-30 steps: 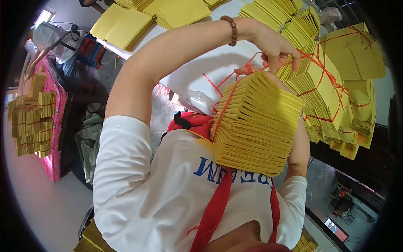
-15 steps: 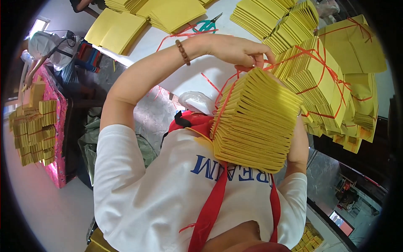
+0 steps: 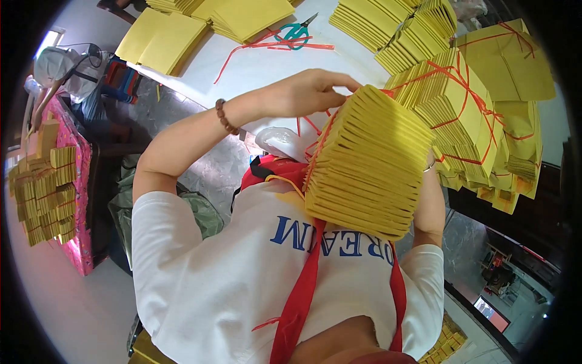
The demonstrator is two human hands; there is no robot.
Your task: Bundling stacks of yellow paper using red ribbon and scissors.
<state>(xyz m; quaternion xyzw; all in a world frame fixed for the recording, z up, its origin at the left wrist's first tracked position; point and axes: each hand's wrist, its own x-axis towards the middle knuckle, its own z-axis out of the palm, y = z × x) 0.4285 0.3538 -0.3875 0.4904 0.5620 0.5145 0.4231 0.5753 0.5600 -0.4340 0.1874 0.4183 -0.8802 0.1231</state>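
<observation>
L hand (image 3: 303,92) at far L edge of yel. folder stack (image 3: 370,170); R forearm (image 3: 431,206) at R side, hand hidden. Red cord (image 3: 321,143) along stack's L side. Far: scissors (image 3: 303,26) on white tbl (image 3: 254,67).

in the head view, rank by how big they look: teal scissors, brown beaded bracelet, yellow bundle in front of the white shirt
1. Yellow bundle, by far the largest
2. Teal scissors
3. Brown beaded bracelet, somewhat smaller

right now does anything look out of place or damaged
Slightly: loose red ribbon strips lie untidily around the teal-handled scissors on the white table, like stray scraps. The yellow bundle before the person's chest shows no obvious damage.
</observation>
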